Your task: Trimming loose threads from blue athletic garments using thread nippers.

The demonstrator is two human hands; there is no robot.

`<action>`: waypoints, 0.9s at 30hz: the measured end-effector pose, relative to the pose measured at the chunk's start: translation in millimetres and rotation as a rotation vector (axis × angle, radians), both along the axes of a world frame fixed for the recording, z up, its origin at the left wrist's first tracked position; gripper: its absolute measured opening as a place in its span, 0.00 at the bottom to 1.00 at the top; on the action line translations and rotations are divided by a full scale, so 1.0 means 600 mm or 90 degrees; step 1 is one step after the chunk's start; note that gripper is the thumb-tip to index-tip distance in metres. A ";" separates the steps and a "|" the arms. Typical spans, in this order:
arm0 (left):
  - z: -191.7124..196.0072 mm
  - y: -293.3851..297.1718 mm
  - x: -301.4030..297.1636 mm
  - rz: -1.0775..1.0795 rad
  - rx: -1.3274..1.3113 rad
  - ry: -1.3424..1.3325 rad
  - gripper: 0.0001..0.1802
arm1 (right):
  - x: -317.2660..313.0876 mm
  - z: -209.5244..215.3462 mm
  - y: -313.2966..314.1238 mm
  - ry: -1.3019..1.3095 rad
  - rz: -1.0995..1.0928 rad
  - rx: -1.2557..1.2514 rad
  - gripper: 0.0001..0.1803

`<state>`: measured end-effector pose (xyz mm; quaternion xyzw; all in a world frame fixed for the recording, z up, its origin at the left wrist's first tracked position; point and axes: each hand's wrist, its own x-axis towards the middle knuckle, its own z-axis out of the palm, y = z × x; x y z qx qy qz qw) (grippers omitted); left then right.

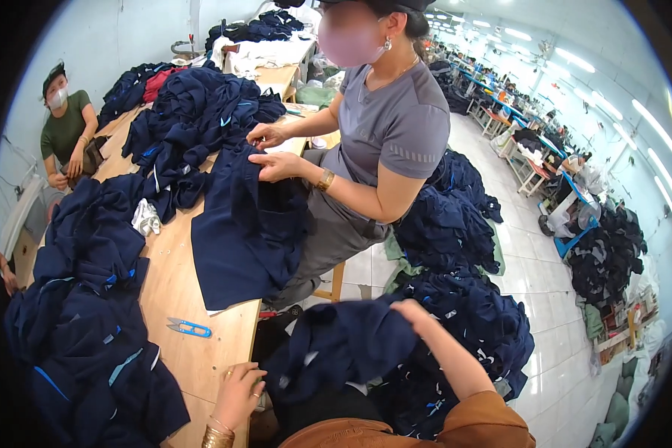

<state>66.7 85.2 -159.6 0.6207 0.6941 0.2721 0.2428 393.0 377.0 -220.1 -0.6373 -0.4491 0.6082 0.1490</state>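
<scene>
A dark navy garment (343, 343), blurred by motion, spreads over my lap beside the table's edge. My right hand (412, 315) grips its far right corner and holds it raised; the fingertips are partly lost in the cloth. By the garment's left side, my left hand (239, 392) hovers at the table edge with its fingers apart, wearing rings and gold bangles at the wrist. Blue-handled thread snips (190, 327) lie on the wooden table (175, 280) ahead of my left hand.
Navy garments pile up on the table's left (89, 328) and on the floor at my right (463, 336). A co-worker in grey (396, 112) works on navy cloth (246, 239) at the table's right side. Another person (67, 127) sits at the far left.
</scene>
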 end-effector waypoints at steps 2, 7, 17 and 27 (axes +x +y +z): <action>-0.009 0.003 -0.008 -0.022 0.018 0.071 0.12 | 0.055 0.007 0.053 0.102 -0.153 0.061 0.10; -0.043 0.003 0.002 -0.010 0.059 0.201 0.10 | 0.095 -0.082 0.093 -0.082 -0.161 0.292 0.12; -0.046 -0.001 0.009 0.031 0.056 0.198 0.09 | -0.045 -0.428 -0.245 -0.309 0.264 -0.060 0.27; -0.043 0.005 0.014 0.039 0.034 0.221 0.09 | -0.004 -0.551 -0.292 -0.179 0.487 0.065 0.30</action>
